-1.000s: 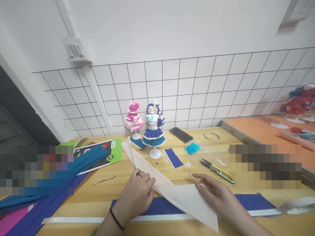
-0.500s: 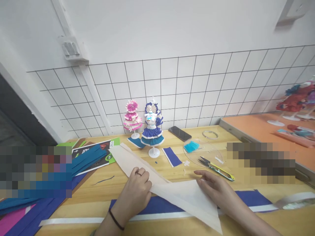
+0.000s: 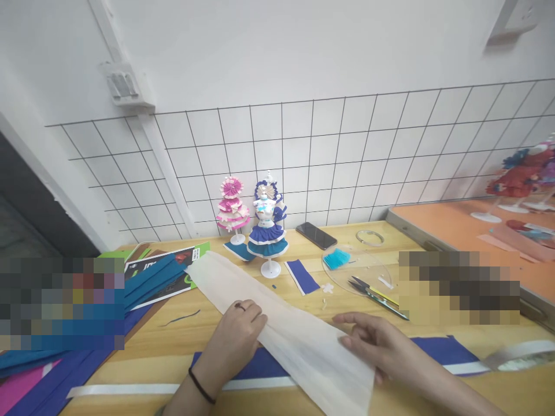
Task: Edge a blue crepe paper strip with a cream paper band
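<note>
I get a bright, evenly lit feed, with soft shadow beneath the wall socket (image 3: 515, 20). Wide-angle stretch slants the wall grid (image 3: 282, 144) toward the edges, the red dress (image 3: 514, 180) looks blurred, and pixelation masks two patches.

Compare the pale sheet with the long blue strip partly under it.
The pale sheet is off-white all over; the long blue strip has white along its near edge. The sheet slants on top; the strip runs crosswise, partly covered. Both are longer than wide.

One pale sheet (image 3: 299, 326), one phone (image 3: 316, 235), one pair of snips (image 3: 377, 299), one tape roll (image 3: 531, 346), two wall boxes (image 3: 122, 85)
</note>
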A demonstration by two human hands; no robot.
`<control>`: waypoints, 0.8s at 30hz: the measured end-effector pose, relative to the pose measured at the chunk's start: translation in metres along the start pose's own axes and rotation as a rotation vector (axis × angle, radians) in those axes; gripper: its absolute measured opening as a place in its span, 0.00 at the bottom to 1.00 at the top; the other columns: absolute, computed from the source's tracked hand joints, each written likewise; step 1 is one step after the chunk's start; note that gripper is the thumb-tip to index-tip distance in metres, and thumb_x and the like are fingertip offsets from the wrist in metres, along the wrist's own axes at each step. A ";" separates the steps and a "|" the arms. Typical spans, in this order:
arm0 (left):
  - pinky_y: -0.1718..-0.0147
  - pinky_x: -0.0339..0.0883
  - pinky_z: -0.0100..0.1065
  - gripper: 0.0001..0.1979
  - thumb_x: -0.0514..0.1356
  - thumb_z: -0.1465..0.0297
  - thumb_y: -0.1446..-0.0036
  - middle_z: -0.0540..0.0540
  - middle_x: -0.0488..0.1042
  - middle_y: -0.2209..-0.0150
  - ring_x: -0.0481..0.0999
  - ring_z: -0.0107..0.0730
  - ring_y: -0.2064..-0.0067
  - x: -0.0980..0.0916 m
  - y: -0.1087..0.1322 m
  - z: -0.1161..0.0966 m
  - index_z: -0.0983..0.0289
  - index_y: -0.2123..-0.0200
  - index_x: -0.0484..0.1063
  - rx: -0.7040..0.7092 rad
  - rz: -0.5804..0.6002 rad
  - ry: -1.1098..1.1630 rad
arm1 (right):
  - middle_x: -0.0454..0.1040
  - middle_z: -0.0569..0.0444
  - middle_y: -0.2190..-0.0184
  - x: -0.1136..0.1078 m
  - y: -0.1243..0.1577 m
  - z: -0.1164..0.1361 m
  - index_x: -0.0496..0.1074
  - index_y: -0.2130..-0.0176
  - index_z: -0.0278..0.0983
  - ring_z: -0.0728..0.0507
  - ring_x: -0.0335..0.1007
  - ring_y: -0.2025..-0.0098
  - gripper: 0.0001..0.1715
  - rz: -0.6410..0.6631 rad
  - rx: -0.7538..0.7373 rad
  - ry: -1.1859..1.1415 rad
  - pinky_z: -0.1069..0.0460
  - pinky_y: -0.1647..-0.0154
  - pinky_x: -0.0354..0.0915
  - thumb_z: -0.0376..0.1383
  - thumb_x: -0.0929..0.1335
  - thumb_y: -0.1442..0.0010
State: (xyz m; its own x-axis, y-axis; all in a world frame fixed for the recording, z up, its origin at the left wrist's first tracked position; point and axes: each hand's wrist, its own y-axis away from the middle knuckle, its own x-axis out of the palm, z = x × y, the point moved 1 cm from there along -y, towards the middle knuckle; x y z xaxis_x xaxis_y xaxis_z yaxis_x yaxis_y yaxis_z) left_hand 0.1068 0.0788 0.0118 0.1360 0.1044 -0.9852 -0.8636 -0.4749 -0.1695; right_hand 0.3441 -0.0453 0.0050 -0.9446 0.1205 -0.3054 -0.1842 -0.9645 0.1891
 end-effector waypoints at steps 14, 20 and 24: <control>0.61 0.64 0.37 0.10 0.50 0.78 0.45 0.55 0.72 0.66 0.70 0.36 0.60 0.008 -0.002 -0.005 0.62 0.63 0.66 0.041 -0.102 0.077 | 0.62 0.61 0.83 -0.026 -0.021 -0.019 0.67 0.56 0.35 0.48 0.59 0.83 0.25 -0.268 -0.062 0.126 0.53 0.84 0.55 0.49 0.63 0.48; 0.61 0.65 0.35 0.10 0.49 0.78 0.44 0.54 0.72 0.67 0.70 0.35 0.60 0.010 -0.002 -0.006 0.62 0.63 0.66 0.019 -0.106 0.076 | 0.72 0.49 0.67 -0.040 -0.021 -0.021 0.64 0.52 0.37 0.39 0.69 0.65 0.25 -0.362 -0.176 0.371 0.48 0.69 0.66 0.49 0.61 0.45; 0.61 0.65 0.35 0.08 0.50 0.78 0.45 0.54 0.71 0.67 0.70 0.35 0.60 0.010 -0.002 -0.007 0.62 0.64 0.66 0.000 -0.102 0.065 | 0.66 0.48 0.49 -0.024 -0.002 -0.007 0.64 0.51 0.42 0.36 0.59 0.46 0.21 -0.525 -0.546 0.639 0.45 0.54 0.64 0.46 0.62 0.43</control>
State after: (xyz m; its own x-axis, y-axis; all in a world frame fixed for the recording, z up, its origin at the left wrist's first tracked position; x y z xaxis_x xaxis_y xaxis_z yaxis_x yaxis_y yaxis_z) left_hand 0.1132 0.0743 0.0018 0.2546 0.0957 -0.9623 -0.8434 -0.4650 -0.2694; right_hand 0.3689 -0.0476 0.0055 -0.4252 0.5692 -0.7037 -0.2353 -0.8203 -0.5213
